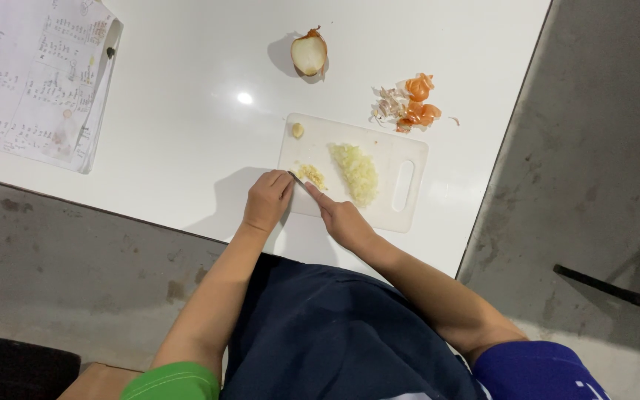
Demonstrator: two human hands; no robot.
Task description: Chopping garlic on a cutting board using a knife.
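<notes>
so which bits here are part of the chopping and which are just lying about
In use:
left hand
right hand on the knife
minced pale bits
chopped onion pile
white cutting board

Lying about:
half onion
onion skins
papers
small piece at the board's corner

The flat rectangular plastic cutting board (379, 159) is white, matching the glossy white tabletop (187, 133). The heap of chopped onion (357, 172) is pale yellow-green; the smaller minced pile (311, 175) is yellow. The halved onion (310, 53) shows a cream face with tan skin. The loose peelings (411, 107) are orange and off-white. The paper sheets (35, 78) are white (covered in dark handwriting).
</notes>
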